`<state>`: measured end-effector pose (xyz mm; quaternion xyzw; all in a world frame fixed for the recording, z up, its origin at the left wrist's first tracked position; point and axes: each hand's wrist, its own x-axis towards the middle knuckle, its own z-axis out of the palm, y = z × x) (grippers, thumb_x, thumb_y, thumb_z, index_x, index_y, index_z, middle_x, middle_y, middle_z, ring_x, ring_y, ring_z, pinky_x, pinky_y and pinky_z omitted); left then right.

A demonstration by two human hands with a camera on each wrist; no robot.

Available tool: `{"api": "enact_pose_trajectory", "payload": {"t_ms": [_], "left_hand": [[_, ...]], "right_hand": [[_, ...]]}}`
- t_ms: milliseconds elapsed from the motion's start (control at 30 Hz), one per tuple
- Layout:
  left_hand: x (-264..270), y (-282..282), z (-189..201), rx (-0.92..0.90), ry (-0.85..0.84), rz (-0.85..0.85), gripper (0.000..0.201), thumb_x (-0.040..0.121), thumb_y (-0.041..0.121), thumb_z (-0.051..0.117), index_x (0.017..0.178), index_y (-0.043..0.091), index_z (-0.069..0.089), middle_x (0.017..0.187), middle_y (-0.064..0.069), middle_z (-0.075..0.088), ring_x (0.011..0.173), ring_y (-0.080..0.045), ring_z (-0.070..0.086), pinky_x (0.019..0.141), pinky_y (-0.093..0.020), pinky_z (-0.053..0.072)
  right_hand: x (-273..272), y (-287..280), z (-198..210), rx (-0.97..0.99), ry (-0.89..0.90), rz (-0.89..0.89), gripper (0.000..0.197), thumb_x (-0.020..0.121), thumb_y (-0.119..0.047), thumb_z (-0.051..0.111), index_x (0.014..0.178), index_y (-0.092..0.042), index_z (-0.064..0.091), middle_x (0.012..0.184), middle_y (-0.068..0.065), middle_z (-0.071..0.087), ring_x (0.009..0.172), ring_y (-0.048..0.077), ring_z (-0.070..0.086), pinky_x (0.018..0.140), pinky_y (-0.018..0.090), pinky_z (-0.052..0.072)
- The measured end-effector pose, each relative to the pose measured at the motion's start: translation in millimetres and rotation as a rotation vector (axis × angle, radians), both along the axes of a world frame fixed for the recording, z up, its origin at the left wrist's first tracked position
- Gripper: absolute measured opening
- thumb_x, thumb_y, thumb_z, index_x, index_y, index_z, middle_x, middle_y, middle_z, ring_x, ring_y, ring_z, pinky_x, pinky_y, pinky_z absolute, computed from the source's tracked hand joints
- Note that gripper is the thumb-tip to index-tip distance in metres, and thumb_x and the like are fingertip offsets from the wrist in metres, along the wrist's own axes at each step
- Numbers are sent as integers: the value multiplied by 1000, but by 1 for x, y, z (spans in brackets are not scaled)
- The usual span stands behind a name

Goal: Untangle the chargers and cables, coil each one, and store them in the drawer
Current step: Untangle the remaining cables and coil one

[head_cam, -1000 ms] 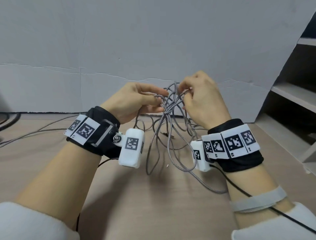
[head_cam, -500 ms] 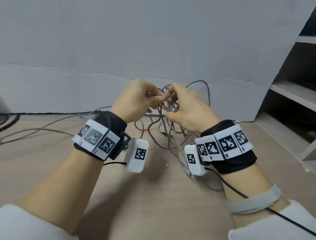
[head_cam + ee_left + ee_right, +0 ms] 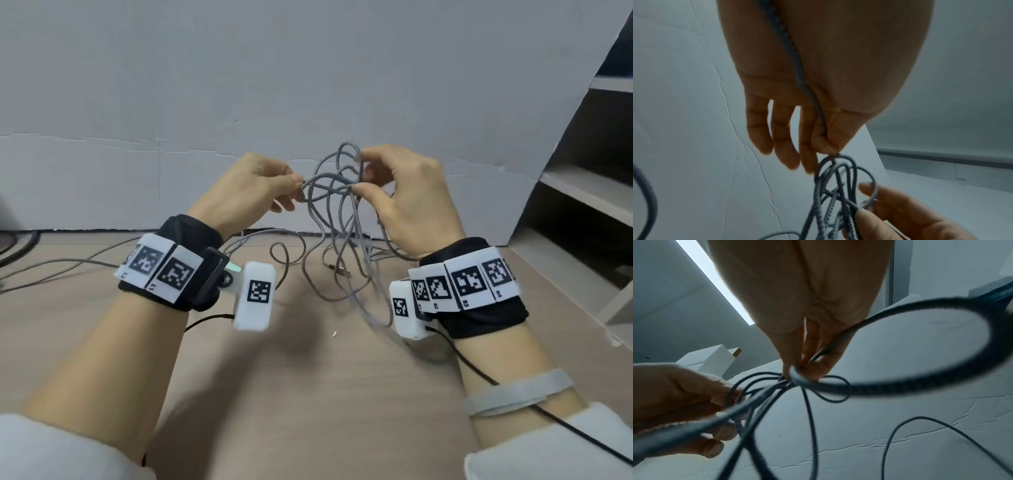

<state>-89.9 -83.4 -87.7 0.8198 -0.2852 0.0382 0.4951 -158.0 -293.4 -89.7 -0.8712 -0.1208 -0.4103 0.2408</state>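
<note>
A tangle of grey braided cables [image 3: 337, 205] hangs in the air between both hands above the wooden table [image 3: 308, 394]. My left hand [image 3: 260, 186] pinches one strand at the tangle's left side with thumb and forefinger; the other fingers hang loose. In the left wrist view that strand [image 3: 795, 68] runs along the palm to the pinch. My right hand [image 3: 400, 192] pinches strands at the tangle's right side, and a loop [image 3: 349, 154] rises above its fingertips. The right wrist view shows a large loop [image 3: 920, 345] by those fingers. A USB plug [image 3: 342, 271] lies on the table below.
More cable [image 3: 85, 263] trails left across the table toward dark cords [image 3: 17, 240] at the far left. A white wall panel [image 3: 274, 102] stands behind. Grey shelves [image 3: 589, 192] are at the right. White camera units hang from both wrists.
Both hands have drawn apart from each other, spreading the tangle wider. The right hand now holds a loop higher, and the knot looks looser than a second ago.
</note>
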Motion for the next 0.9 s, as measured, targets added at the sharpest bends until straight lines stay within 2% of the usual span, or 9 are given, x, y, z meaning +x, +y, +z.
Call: {"api": "enact_pose_trajectory", "payload": {"t_ms": [67, 200, 267, 367, 467, 533, 633, 733, 900], "left_hand": [[0, -3, -1, -104, 26, 30, 26, 97, 14, 56, 78, 2, 68, 77, -6, 71, 71, -15, 65, 79, -40, 54], [1, 0, 1, -350, 112, 66, 30, 86, 15, 52, 61, 12, 68, 68, -6, 68, 66, -19, 63, 72, -38, 56], [-1, -1, 3, -299, 90, 50, 32, 92, 10, 52, 64, 12, 68, 70, -6, 71, 69, -18, 66, 74, -38, 57], [-8, -13, 2, -201, -8, 89, 27, 91, 6, 53, 67, 5, 65, 64, -5, 70, 61, -13, 64, 69, -33, 57], [-14, -24, 1, -162, -66, 96, 26, 88, 4, 54, 63, 4, 61, 52, 2, 65, 54, -11, 61, 62, -28, 55], [-17, -24, 2, -169, -58, 57, 26, 89, 4, 54, 65, 1, 63, 55, 0, 66, 56, -12, 61, 62, -28, 54], [-15, -20, 2, -152, -25, 6, 25, 90, 12, 56, 70, 3, 68, 71, -8, 72, 66, -14, 66, 69, -34, 55], [-10, -18, 0, -108, -20, 38, 29, 81, 30, 57, 79, 4, 70, 79, -8, 70, 75, -13, 63, 74, -39, 55], [-12, -13, 3, -23, -85, -40, 32, 85, 32, 59, 65, 7, 60, 92, -7, 61, 68, -14, 54, 68, -37, 47]], "right_hand": [[0, 0, 0, -11, 21, -46, 13, 92, -14, 69, 105, -14, 72, 92, -2, 70, 86, 16, 63, 84, 37, 53], [0, -9, -1, -7, 180, -207, 24, 96, -10, 54, 112, -18, 69, 99, -1, 70, 95, 19, 61, 90, 31, 48], [-6, -7, 6, 75, 98, -227, 27, 89, -6, 52, 107, -20, 66, 97, -2, 66, 87, 15, 59, 86, 34, 51], [-18, 19, 20, 153, -151, -128, 27, 79, -2, 49, 97, -17, 62, 94, -1, 62, 82, 13, 57, 77, 24, 47], [-21, 45, 20, 82, 59, 49, 32, 82, -9, 56, 113, -16, 64, 103, -3, 64, 95, 10, 60, 83, 19, 45], [-15, 47, 11, 16, 242, 36, 37, 87, -13, 60, 124, -17, 61, 112, -5, 63, 104, 9, 57, 88, 18, 42], [-8, 37, 4, -9, 266, 26, 16, 91, -15, 65, 105, -20, 69, 97, -8, 69, 96, 11, 60, 85, 21, 44], [-7, 28, 6, 49, 273, 32, 5, 91, -20, 70, 90, -23, 72, 78, -15, 67, 80, 6, 62, 71, 11, 42], [-2, 10, 6, 314, 265, -22, 10, 85, -17, 75, 77, -21, 72, 71, -6, 73, 75, 12, 70, 79, 36, 58]]}}
